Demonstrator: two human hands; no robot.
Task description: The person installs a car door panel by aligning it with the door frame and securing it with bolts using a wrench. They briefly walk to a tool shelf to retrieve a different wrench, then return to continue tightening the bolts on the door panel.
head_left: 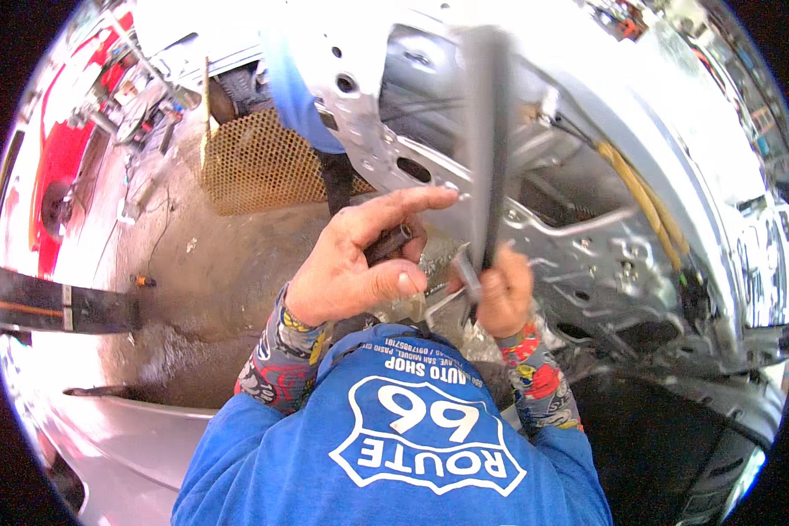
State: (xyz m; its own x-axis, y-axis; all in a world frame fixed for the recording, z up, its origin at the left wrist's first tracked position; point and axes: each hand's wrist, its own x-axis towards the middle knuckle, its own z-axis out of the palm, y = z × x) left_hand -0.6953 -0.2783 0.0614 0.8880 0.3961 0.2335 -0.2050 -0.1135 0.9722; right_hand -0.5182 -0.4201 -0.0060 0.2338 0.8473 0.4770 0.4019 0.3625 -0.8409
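Observation:
My left hand is curled around a short dark tube with an open round end, while its index finger stretches out toward the right. Close to it, my right hand is closed at the lower end of a long dark strip, smeared by motion, that rises upright in front of a car panel. A small grey metal piece shows beside the right fingers, against the strip; whether the two are joined I cannot tell. Patterned sleeves cover both my forearms.
A bare silver car panel with holes fills the right side, with a yellow-wrapped wire bundle along it. Farther left stand a tan perforated sheet, another person's blue clothing and a red vehicle. A dark beam juts in.

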